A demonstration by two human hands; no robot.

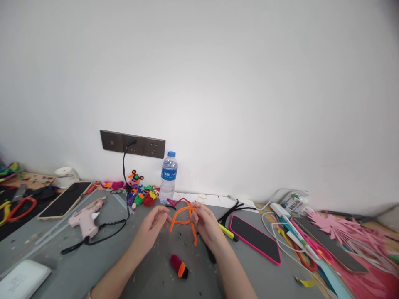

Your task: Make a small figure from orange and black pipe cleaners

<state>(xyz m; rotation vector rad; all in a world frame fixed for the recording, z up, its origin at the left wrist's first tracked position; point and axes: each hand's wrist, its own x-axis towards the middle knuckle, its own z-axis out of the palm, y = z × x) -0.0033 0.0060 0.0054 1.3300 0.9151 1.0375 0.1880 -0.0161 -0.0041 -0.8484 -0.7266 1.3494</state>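
Bent orange pipe cleaners [181, 222] hang above the grey work mat, pinched near their top by the fingers of my right hand [205, 222]. One strand drops lower and ends in a small curl. Just to the left, my left hand [153, 226] has its fingers loosely bent and apart, with nothing visible in them. A magenta pipe cleaner [177, 202] shows behind, close to my right fingertips. Below and between my wrists lies a small wound roll [179, 266] in dark red, orange and black.
A water bottle [168, 178] stands at the wall beside small pipe cleaner figures [151, 197]. Left are a pink glue gun [85, 220] with its cord and a phone [66, 200]. Right are a pink-edged phone [255, 240], a yellow cutter [227, 231], cables and pink paper [338, 228].
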